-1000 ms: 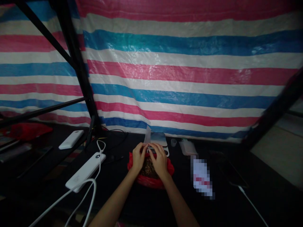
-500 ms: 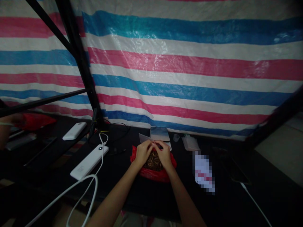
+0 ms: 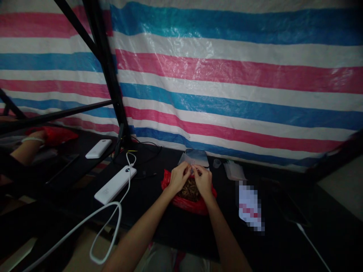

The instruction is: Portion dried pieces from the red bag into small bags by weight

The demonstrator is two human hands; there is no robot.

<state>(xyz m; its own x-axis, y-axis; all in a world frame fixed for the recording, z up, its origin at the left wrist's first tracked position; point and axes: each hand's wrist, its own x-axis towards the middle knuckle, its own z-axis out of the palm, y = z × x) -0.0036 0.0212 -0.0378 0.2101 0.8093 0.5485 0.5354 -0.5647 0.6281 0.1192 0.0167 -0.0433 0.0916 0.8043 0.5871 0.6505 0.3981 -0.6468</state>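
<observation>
A red plastic bag lies open on the black table, full of small brown screw-like pieces. Over its far side, my left hand and my right hand meet with fingertips pinched together. Between them is a small clear plastic bag, mostly hidden by the fingers; its pale sheet shows beyond my left hand. Just behind stands a flat device with a shiny grey top, partly covered by my hands.
A small clear cup and a stack of clear plastic bags lie to the right, near a blurred-out white packet and a dark phone. Leftward are white power banks with a looping cable. A co-worker's arm reaches to another red bag.
The view has shifted, so the table things appear farther right. My fingertips have come slightly apart over the red bag, and the clear bag's sheet has tilted. The co-worker's arm has come further into view.
</observation>
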